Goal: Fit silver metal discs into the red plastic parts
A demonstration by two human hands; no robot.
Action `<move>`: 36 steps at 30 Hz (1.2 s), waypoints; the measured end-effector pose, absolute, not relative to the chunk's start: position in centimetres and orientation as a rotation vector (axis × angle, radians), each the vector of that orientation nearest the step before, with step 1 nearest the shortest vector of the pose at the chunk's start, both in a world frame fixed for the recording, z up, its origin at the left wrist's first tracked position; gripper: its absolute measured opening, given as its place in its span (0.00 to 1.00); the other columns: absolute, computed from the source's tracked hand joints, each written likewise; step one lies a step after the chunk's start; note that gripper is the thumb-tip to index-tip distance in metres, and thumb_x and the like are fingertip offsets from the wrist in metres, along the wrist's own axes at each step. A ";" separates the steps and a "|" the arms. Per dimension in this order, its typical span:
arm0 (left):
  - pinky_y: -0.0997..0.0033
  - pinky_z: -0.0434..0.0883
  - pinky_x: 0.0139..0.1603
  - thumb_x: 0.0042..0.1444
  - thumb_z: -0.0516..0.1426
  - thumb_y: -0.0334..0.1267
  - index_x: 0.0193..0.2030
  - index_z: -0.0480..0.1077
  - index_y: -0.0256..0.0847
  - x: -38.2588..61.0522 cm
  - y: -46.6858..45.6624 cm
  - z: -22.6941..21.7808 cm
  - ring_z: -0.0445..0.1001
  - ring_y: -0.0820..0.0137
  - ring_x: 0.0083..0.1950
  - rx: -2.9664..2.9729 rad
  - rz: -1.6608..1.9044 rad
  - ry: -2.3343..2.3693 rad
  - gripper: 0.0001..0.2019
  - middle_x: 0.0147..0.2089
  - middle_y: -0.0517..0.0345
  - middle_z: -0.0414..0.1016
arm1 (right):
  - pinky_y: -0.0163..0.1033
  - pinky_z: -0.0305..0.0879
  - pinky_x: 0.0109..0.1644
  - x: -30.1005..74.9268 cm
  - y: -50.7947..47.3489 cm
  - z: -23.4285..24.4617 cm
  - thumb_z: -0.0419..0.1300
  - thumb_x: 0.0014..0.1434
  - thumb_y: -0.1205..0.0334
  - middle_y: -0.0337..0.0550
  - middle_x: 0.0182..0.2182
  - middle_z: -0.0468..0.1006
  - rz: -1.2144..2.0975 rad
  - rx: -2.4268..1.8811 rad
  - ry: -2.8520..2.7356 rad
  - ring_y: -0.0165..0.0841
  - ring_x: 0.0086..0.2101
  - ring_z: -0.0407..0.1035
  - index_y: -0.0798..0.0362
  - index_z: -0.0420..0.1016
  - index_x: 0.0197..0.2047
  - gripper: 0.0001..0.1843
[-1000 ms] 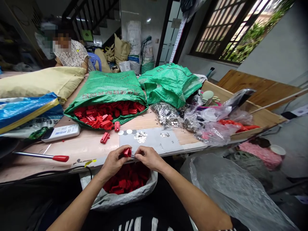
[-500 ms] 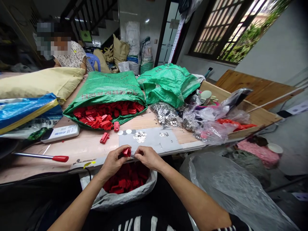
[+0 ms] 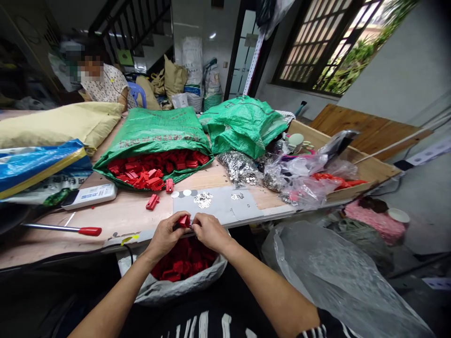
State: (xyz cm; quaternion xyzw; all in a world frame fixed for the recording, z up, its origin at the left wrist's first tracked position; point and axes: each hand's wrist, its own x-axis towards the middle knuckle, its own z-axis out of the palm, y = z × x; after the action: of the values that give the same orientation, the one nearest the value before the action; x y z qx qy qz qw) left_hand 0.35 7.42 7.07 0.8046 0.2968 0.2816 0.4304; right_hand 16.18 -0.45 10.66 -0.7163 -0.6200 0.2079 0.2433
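Note:
My left hand (image 3: 166, 237) is closed around a small red plastic part (image 3: 183, 221) near the table's front edge. Fingers pinched, my right hand (image 3: 210, 230) meets the right end of that part; what it pinches is too small and hidden to name. Below both hands a white sack (image 3: 207, 278) stands open, full of similar red parts (image 3: 181, 260). Just beyond them, a grey sheet (image 3: 225, 206) on the table carries a pile of small shiny metal pieces (image 3: 203, 200) and a smaller heap (image 3: 237, 196). Two loose red parts (image 3: 152, 202) lie left of the sheet.
A green sack (image 3: 158, 129) spills red parts toward me. Bagged metal pieces (image 3: 239, 168) and a wooden tray (image 3: 378, 176) of plastic bags sit at right. A red-handled lever (image 3: 89, 231) and a white device (image 3: 91, 195) are at left. A person (image 3: 105, 87) sits across the table.
My right hand has moved slightly in against the red part, and its fingers are closer to my left hand. The whole view has shifted a little.

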 end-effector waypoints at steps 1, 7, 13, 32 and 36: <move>0.71 0.70 0.44 0.52 0.58 0.35 0.49 0.70 0.44 0.3 7.4 7.1 0.75 0.69 0.39 2.001 0.700 0.728 0.16 0.40 0.60 0.77 | 0.35 0.58 0.38 16.5 -0.3 10.6 0.56 0.56 0.66 0.42 0.31 0.78 0.638 -1.926 -1.681 0.32 0.34 0.69 0.52 0.73 0.33 0.05; 0.69 0.68 0.48 0.52 0.57 0.34 0.48 0.69 0.44 0.0 7.7 7.0 0.73 0.69 0.44 1.981 0.658 0.648 0.15 0.44 0.58 0.76 | 0.32 0.57 0.34 18.2 -0.4 10.6 0.57 0.55 0.63 0.38 0.29 0.78 0.798 -1.848 -1.603 0.29 0.31 0.68 0.52 0.75 0.32 0.06; 0.68 0.67 0.49 0.53 0.56 0.32 0.50 0.68 0.44 -0.1 7.9 7.3 0.73 0.68 0.45 1.970 0.598 0.632 0.16 0.45 0.57 0.75 | 0.32 0.57 0.34 17.9 -0.9 11.2 0.57 0.55 0.65 0.38 0.30 0.78 0.781 -1.848 -1.687 0.29 0.32 0.69 0.52 0.75 0.34 0.06; 0.66 0.67 0.52 0.48 0.61 0.32 0.50 0.73 0.47 0.4 7.9 7.4 0.75 0.64 0.47 1.943 0.690 0.689 0.20 0.47 0.56 0.79 | 0.37 0.58 0.41 16.0 -0.5 11.1 0.55 0.58 0.65 0.46 0.35 0.78 0.538 -2.011 -1.792 0.35 0.38 0.70 0.54 0.73 0.35 0.06; 0.66 0.67 0.50 0.48 0.61 0.34 0.48 0.73 0.45 0.2 7.4 7.3 0.74 0.65 0.45 1.859 0.734 0.709 0.17 0.45 0.56 0.78 | 0.37 0.59 0.43 16.3 -1.1 10.8 0.54 0.60 0.64 0.45 0.37 0.76 0.581 -1.917 -1.832 0.34 0.40 0.69 0.53 0.72 0.40 0.07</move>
State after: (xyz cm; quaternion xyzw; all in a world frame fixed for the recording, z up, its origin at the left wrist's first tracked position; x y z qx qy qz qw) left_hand 0.21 7.40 7.32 0.7649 0.2915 0.3022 0.4885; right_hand 16.29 -1.10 10.84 -0.6901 -0.6595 0.2093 0.2119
